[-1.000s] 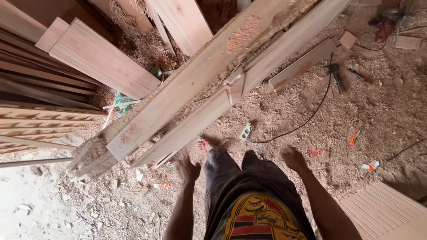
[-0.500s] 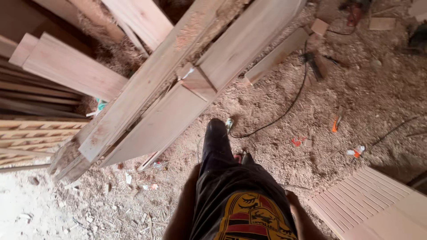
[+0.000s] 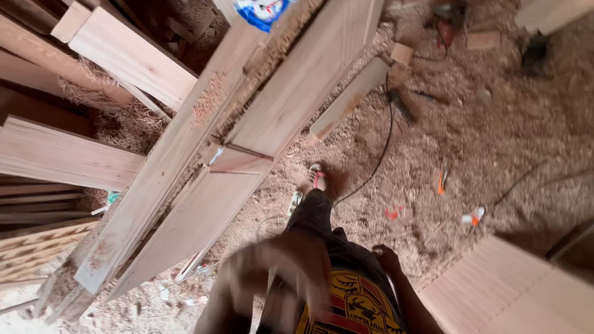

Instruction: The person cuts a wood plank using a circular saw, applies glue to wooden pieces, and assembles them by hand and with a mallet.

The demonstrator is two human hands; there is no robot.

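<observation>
I look down at my own body over a sawdust floor. My left hand (image 3: pixel 275 272) is a motion-blurred shape in front of my waist, and I cannot make out its fingers or anything in it. Down by my hip, my right hand (image 3: pixel 387 255) hangs loosely curled and holds nothing. My forward foot in a sandal (image 3: pixel 317 177) stands beside two long pale wooden planks (image 3: pixel 185 222) that lie diagonally just to my left. Neither hand touches the planks.
More boards (image 3: pixel 124 55) and slatted timber (image 3: pixel 37 247) are stacked at the left. A black cable (image 3: pixel 383 148) runs across the sawdust past my foot toward tools (image 3: pixel 445 18) at the top. A ribbed panel (image 3: pixel 507 291) lies at lower right. Small orange bits (image 3: pixel 440 182) dot the floor.
The view has shifted closer to the planks as I stepped forward. My left hand has swung up in front of my waist, and my right hand has come into sight at my hip.
</observation>
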